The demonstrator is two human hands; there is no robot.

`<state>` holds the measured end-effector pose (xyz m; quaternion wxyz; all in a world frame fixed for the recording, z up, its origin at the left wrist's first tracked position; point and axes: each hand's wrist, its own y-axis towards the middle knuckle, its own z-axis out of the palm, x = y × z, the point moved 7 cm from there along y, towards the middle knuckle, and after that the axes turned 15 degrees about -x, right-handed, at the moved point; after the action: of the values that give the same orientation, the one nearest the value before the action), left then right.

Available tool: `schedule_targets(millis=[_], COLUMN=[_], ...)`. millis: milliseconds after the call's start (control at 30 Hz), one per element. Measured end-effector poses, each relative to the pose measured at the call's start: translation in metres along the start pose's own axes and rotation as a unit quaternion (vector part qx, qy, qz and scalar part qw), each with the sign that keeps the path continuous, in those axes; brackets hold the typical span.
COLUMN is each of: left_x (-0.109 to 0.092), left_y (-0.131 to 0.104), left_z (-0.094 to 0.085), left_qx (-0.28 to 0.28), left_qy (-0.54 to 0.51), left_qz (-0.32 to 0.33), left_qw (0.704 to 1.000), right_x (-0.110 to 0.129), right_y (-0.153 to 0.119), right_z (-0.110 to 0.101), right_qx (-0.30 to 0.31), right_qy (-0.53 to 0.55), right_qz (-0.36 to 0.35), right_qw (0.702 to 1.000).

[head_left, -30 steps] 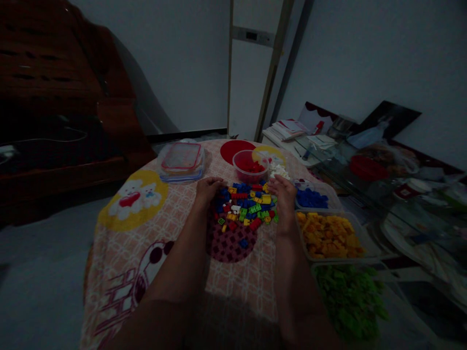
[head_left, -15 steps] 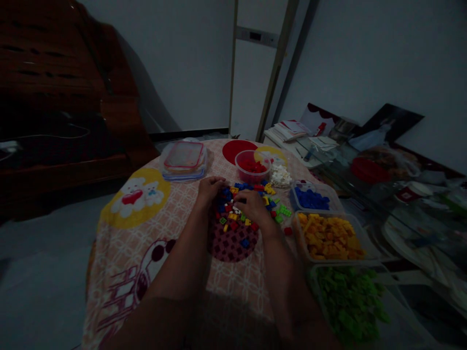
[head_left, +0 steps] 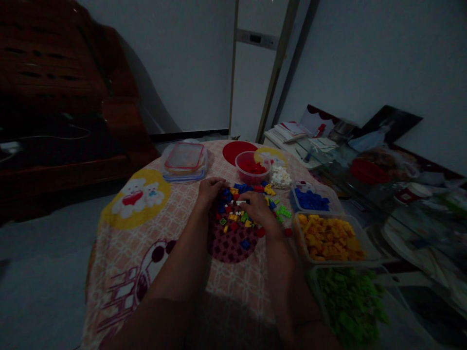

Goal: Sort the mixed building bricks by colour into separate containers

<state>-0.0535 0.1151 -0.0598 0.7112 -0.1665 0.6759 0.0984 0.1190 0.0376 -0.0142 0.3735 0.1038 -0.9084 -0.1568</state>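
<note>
On the round table a loose pile of mixed toy building bricks (head_left: 233, 217) lies spread in red, yellow, blue, green and white. My right hand (head_left: 256, 208) is over the right part of the pile, its fingers pinched on a long white brick (head_left: 241, 201). At the pile's left edge rests my left hand (head_left: 210, 189), fingers stretched toward the bricks; nothing shows in it, though its underside is hidden. Just behind the pile stands a round clear tub (head_left: 241, 177) with red bricks inside, and a heap of white bricks (head_left: 280, 177) lies to its right.
Along the right edge sit clear boxes of blue bricks (head_left: 311, 199), yellow bricks (head_left: 330, 238) and green bricks (head_left: 350, 301). Stacked lids and containers (head_left: 184, 163) stand at the back left. A cluttered glass table (head_left: 386, 204) adjoins on the right. A patterned cloth (head_left: 229, 291) covers the table.
My right hand has shifted slightly right, and a long white brick now shows at its fingertips. A red brick by the right wrist shows more clearly. My left hand has stayed in place.
</note>
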Motion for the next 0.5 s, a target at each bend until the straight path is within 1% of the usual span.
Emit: schedule_targets(millis=[67, 167, 333, 500], left_x=[0.0, 0.0, 0.003, 0.007], left_y=[0.0, 0.0, 0.0, 0.003], left_z=[0.001, 0.0, 0.001, 0.001], left_qx=[0.002, -0.003, 0.0, -0.001], left_qy=[-0.002, -0.001, 0.001, 0.009], left_qz=[-0.003, 0.004, 0.0, 0.005], left_qw=[1.0, 1.0, 1.0, 1.0], right_x=[-0.01, -0.022, -0.035, -0.053], right_y=[0.002, 0.003, -0.001, -0.01], right_z=[-0.009, -0.021, -0.03, -0.039], right_qx=[-0.042, -0.104, -0.176, -0.258], right_qy=[0.081, 0.179, 0.312, 0.378], right_qz=[0.039, 0.099, 0.207, 0.265], right_qw=[0.995, 0.973, 0.911, 0.849])
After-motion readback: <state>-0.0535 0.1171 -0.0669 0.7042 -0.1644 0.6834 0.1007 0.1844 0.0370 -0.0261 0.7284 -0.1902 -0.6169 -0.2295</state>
